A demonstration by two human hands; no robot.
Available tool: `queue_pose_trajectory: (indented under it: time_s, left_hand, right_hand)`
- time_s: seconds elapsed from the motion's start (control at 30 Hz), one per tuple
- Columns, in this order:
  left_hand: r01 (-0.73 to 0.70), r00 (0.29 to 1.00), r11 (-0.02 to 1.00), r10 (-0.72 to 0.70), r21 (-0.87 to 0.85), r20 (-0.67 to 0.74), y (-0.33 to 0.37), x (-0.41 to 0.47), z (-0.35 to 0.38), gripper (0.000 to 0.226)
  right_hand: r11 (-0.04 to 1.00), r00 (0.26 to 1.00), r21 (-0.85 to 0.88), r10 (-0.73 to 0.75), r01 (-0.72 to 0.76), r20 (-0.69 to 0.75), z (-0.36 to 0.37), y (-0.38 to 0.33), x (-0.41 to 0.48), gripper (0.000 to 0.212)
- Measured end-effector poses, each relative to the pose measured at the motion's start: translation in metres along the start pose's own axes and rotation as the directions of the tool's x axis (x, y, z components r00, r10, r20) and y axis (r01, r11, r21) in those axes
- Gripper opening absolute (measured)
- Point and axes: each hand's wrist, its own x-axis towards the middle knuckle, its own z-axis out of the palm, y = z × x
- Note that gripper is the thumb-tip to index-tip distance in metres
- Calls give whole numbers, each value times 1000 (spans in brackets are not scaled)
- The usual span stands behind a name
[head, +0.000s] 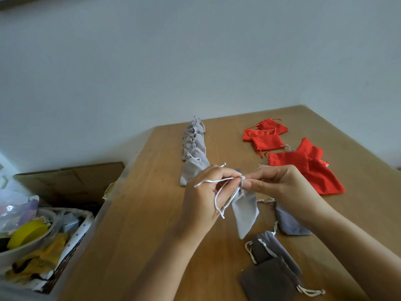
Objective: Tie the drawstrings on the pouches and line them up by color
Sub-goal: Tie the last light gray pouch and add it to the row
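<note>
light grey pouch (246, 210): hangs in the air between both hands, just above the wooden surface (141, 213), at the near end of the grey line.
left grip: the left hand (204, 192) has its fingers curled round the white drawstring (213, 181); the loose cord ends trail down past the palm.
right grip: the right hand (280, 185) pinches the gathered neck at the knot between thumb and forefinger.
step: likely pulling the knot tight; whether it is seated cannot be told.
lined up: a row of light grey pouches (194, 148) runs away along the surface, overlapping, strings tied.
waiting: red pouches (282, 153) in a loose heap far right; dark grey pouches (273, 257) near the body, cords slack.
risk, knot: an uneven pull could let one cord slip through, leaving the neck open.
risk, row: setting this pouch down carelessly could nudge the nearest one and skew the line.
risk, colour: the darker greys lie close by and could get mixed into the light row.
</note>
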Motion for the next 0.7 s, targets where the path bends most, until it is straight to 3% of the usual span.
queue_pose_trajectory:
  time_s: [0.23, 0.47, 0.6, 0.7]
  left_hand:
    - [-57, 998, 998, 56, 36, 9, -4, 2, 2, 17]
    - [78, 982, 996, -82, 35, 171, 1, 6, -4, 12]
    - [184, 929, 982, -159, -45, 336, 20, 2, 0, 15]
    - [241, 910, 963, -181, -120, 374, 27, 2, -2, 17]
  right_hand:
    - [998, 994, 52, -22, 28, -103, 5, -4, -4, 18]
    - [998, 966, 22, 65, -61, -251, -9, -5, 4, 8]
    - [997, 964, -22, 71, -79, -255, -12, 0, 7, 12]
    - [980, 969, -195, -15, -34, -245, -13, 6, 8, 12]
